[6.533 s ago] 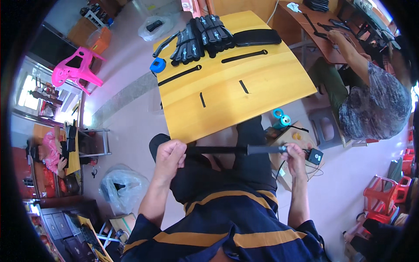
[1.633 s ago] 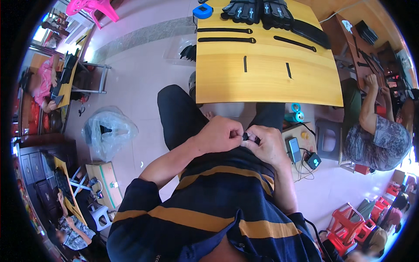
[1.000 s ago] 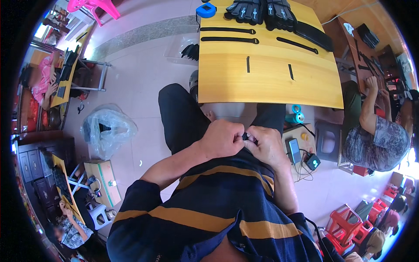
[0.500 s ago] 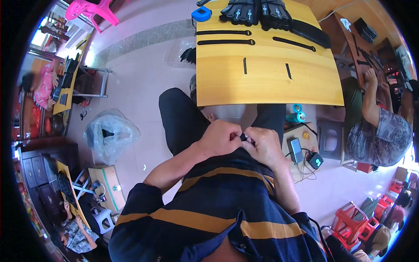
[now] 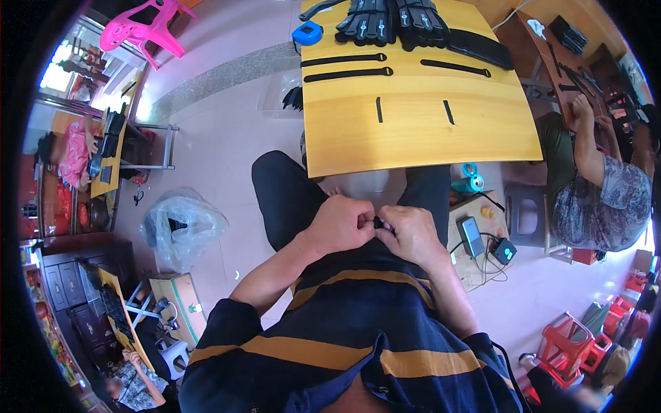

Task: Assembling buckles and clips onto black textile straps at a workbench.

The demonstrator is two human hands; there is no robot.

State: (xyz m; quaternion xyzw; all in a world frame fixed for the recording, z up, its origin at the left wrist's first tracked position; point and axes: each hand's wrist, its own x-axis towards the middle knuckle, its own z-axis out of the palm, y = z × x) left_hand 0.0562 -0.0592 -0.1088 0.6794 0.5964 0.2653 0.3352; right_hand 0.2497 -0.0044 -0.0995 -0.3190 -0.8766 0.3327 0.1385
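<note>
Above my lap, my left hand [image 5: 342, 221] and my right hand [image 5: 412, 234] meet, fingertips nearly touching. Both are closed in a pinch on a small black piece [image 5: 378, 223], mostly covered by the fingers, so its kind cannot be made out. Beyond them, on the yellow wooden table [image 5: 413, 141], lie two short black strips [image 5: 379, 110]. Farther back are long black straps with looped ends, two at the left [image 5: 348, 73] and one at the right [image 5: 454, 67].
Bundled black straps [image 5: 372, 22], a black pouch-like item [image 5: 480, 48] and a blue gadget [image 5: 307, 33] occupy the table's far side. At right, a box [image 5: 482, 206] carries a phone-like device [image 5: 472, 237] and cables. A plastic bag [image 5: 184, 230] lies left. Other people sit at tables on both sides.
The whole view has shifted slightly, with the table tilting a little. My hands stay pinched together around the black piece, their fingers moving only slightly.
</note>
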